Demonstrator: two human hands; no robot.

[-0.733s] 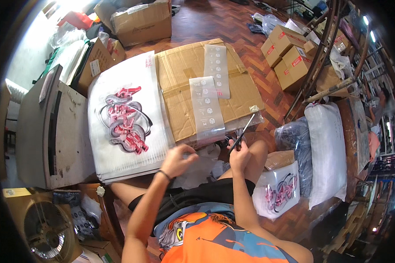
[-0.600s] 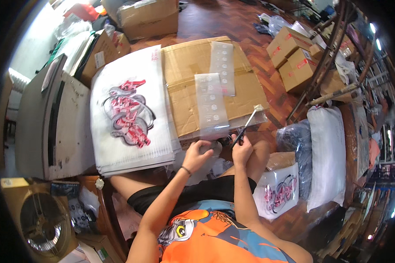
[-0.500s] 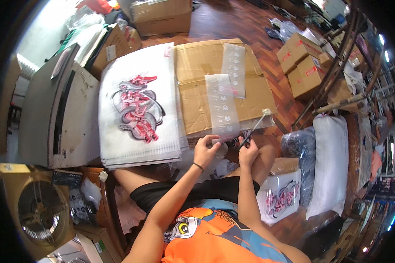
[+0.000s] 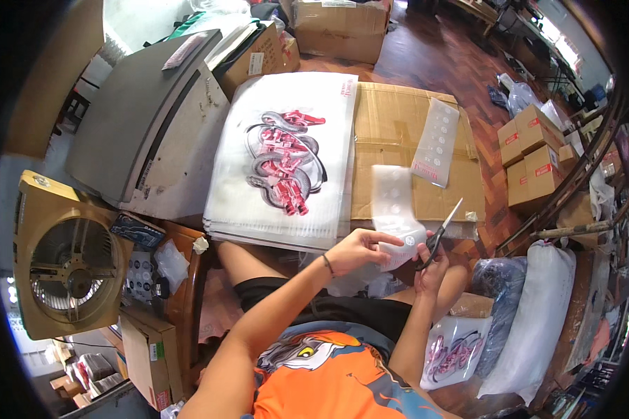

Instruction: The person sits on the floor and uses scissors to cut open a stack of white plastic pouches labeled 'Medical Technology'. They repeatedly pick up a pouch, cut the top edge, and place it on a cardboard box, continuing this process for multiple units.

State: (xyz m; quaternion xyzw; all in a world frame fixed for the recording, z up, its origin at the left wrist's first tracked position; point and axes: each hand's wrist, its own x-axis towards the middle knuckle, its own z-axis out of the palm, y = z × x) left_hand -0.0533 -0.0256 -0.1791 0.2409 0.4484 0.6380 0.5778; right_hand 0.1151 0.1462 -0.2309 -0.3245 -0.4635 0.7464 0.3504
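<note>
My left hand [image 4: 365,253] is closed on the near end of a translucent printed film strip [image 4: 395,202]. The strip curves up over the near edge of a cardboard sheet [image 4: 381,129], slightly blurred. In my right hand [image 4: 432,271] is a pair of scissors [image 4: 439,234] with dark handles, its blades pointing up and away to the right. The right fingers are close to the strip's near end; whether they touch it is unclear. A second printed film strip [image 4: 437,143] lies flat on the cardboard, farther back.
Left of the cardboard lies a stack of white sheets [image 4: 223,174] with red and black artwork. Small cartons [image 4: 531,174] stand at right, near white wrapped bundles [image 4: 538,307]. A grey cabinet [image 4: 129,119] and a box fan [image 4: 73,262] are at left.
The near strip has been drawn toward me and its end now bends up between my hands. My hands have come closer together. The whole view has shifted, moving the scene rightward.
</note>
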